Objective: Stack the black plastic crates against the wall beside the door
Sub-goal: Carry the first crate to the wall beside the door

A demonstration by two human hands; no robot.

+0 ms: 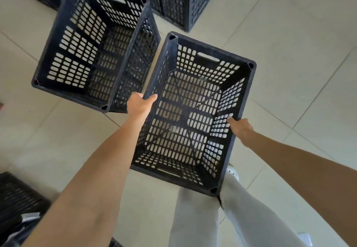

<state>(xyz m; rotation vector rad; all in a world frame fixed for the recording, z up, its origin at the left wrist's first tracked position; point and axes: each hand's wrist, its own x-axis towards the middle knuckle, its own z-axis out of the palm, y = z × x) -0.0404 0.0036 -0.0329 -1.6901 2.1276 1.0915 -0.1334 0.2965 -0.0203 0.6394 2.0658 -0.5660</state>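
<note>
1. We are gripping a black crate [193,111] by its long rims, our left hand [139,105] and right hand [241,128] each with fingers curled over an edge.
2. Its slotted plastic walls and floor are letting the pale tiled floor [289,53] show through.
3. A second crate [92,43] is sitting just beside it on the left, a third [173,1] farther ahead.
4. Open tile is lying to our right.

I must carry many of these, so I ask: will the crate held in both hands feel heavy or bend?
The held crate is probably light: it is empty, with perforated walls. It likely stays stiff, since its rim looks straight with the left hand and right hand gripping opposite sides.
</note>
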